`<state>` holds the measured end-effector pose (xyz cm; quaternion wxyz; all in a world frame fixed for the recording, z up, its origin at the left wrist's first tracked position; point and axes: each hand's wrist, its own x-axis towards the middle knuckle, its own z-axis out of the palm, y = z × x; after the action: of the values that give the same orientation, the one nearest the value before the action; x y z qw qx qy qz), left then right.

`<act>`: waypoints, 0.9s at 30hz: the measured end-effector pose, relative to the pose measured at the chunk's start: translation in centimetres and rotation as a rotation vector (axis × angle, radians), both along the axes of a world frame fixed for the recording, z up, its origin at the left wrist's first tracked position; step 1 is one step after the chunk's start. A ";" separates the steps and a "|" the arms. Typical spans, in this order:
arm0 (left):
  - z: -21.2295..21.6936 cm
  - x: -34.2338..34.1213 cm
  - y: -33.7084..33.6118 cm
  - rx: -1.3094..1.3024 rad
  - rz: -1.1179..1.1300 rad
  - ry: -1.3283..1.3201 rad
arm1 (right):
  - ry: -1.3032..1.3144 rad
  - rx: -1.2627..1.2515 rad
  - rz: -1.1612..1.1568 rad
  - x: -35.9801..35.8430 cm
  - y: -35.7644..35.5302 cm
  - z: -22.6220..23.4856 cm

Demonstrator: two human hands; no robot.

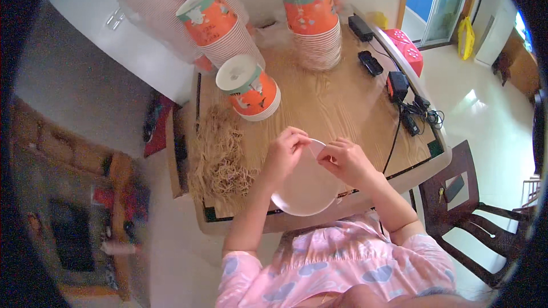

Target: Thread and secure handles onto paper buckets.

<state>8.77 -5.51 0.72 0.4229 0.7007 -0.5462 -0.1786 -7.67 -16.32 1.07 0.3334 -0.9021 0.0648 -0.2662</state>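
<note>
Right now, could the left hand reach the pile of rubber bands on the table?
Probably yes. The left hand is pinching the rim of the white paper bowl, and the pile of rubber bands lies just to its left on the wooden table, with nothing between them. It would have to let go first.

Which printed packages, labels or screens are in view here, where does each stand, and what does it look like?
Short stack of paper cups: mid-table, orange print, white bases up.
Left tall stack: far left, leaning, orange with green band.
Right tall stack: far side, upright, same print.
Clear bag of cups: behind the stacks, pale striped.
White round lid: near edge, blank, held by both hands' fingers.
No screens visible.
</note>
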 end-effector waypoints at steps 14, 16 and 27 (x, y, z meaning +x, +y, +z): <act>0.8 -1.3 0.3 0.152 -0.084 0.384 | 0.063 0.278 -0.128 1.2 0.6 0.3; 0.6 -1.4 0.5 0.179 -0.032 0.395 | 0.106 0.297 -0.143 1.1 0.6 0.0; 0.5 -1.9 1.1 -0.068 0.115 0.354 | 0.084 0.757 -0.157 1.2 0.2 -2.0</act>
<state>6.89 -4.42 1.19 0.5454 0.6738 -0.4278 -0.2561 -6.44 -16.14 -0.91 0.6183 -0.7178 0.2406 -0.2109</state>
